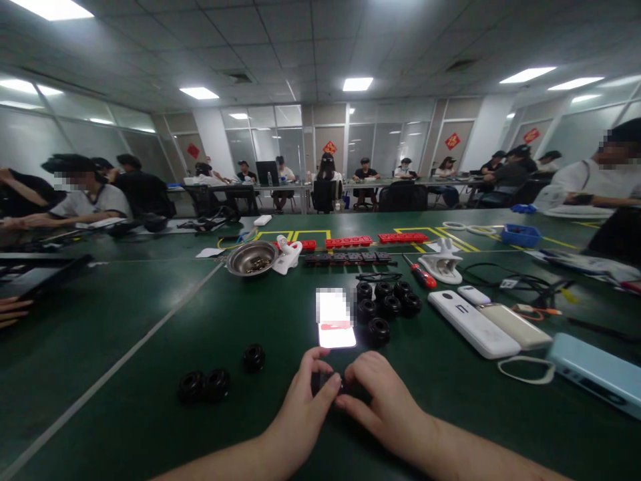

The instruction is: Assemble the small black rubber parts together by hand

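My left hand [304,407] is closed around a small black part [323,382], held low over the green table in front of me. Most of that part is hidden by the fingers and thumb. My right hand [388,401] meets it from the other side, thumb and forefinger bent together at its end. Whatever lies between those fingertips is too small to make out. Just beyond both hands lies a phone [336,334] with a bright white screen. Several round black parts with a hole in the top [378,331] stand to its right, and three more [254,357] sit to the left.
A metal bowl [240,270] of small metal pieces stands beyond. Behind the phone are a black strip of parts [348,258] and red trays [348,241]. To the right lie a red screwdriver [423,276], white power bank [473,324] and light-blue device [595,374]. People sit around.
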The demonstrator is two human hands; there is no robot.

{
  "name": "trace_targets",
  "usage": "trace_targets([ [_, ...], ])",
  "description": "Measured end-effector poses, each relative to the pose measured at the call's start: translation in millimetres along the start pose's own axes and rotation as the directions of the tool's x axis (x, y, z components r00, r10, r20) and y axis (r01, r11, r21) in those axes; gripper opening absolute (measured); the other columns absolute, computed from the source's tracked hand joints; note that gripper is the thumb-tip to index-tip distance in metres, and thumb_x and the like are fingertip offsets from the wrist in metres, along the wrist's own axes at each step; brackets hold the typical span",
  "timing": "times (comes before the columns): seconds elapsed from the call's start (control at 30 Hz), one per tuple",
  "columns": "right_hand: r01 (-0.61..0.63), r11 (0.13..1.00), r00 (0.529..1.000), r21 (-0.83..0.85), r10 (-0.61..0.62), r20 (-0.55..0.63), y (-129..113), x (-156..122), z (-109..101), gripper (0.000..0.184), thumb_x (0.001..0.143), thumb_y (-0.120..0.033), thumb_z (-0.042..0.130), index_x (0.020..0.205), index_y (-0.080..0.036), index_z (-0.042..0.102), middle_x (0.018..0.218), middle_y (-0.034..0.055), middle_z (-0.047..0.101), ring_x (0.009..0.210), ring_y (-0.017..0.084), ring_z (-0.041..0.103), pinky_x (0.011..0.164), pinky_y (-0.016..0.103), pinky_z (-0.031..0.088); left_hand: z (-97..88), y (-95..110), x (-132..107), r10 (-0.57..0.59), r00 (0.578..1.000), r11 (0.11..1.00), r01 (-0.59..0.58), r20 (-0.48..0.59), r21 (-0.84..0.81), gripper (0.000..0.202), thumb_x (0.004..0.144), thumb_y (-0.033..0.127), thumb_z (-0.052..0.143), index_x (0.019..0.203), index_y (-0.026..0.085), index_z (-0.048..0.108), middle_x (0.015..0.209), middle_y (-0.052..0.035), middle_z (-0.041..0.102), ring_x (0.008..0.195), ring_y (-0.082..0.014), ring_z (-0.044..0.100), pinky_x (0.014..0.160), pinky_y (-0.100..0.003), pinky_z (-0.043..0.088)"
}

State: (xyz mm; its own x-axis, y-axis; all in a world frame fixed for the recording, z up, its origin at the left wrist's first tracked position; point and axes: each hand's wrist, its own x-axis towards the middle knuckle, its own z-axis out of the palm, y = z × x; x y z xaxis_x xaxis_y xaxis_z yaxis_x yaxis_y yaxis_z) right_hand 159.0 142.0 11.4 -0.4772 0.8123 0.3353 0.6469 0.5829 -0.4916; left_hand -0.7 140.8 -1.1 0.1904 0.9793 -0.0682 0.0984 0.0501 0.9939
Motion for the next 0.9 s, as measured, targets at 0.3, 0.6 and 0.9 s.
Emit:
trace_targets([
  [0.3,0.01,1.0,0.992,0.012,-0.012,0.128,3.5,3.9,5.8,0.025,0.087,-0.025,0.039,0.065,-0.017,0.048,0.066,-0.0006,0.05,0.065,0.015,0.044,0.066,0.03,0.034,0.3,8.3,-2.7,0.003,0.998,0.998,0.001,0.059,-0.067,0.029,0.07,0.021,0.05,0.098,0.02,0.043,0.081,0.0004,0.046,0.074,-0.014,0.046,0.059,-0.023,0.038],
  [0.6,0.057,0.997,0.997,0.058,-0.054,-0.047,-5.4,0.5,-3.9,0.027,0.07,-0.022,0.064,0.093,-0.018,0.05,0.089,0.0052,0.056,0.081,0.02,0.048,0.076,0.036,0.036,2.0,3.1,0.6,-0.053,0.997,0.998,0.054,0.061,-0.014,0.04,0.075,0.047,0.045,0.103,0.02,0.037,0.073,0.003,0.045,0.049,-0.0075,0.044,0.043,-0.02,0.034],
  [0.9,0.0,1.0,0.995,-0.027,0.003,0.097,6.2,3.9,1.4,0.028,0.087,-0.031,0.037,0.065,-0.018,0.047,0.065,0.0,0.051,0.065,0.016,0.045,0.066,0.032,0.035,0.5,1.4,-1.9,0.066,0.997,0.997,-0.064,0.047,-0.036,0.04,0.064,0.01,0.052,0.101,0.021,0.042,0.082,0.0008,0.048,0.074,-0.0134,0.048,0.067,-0.026,0.039],
])
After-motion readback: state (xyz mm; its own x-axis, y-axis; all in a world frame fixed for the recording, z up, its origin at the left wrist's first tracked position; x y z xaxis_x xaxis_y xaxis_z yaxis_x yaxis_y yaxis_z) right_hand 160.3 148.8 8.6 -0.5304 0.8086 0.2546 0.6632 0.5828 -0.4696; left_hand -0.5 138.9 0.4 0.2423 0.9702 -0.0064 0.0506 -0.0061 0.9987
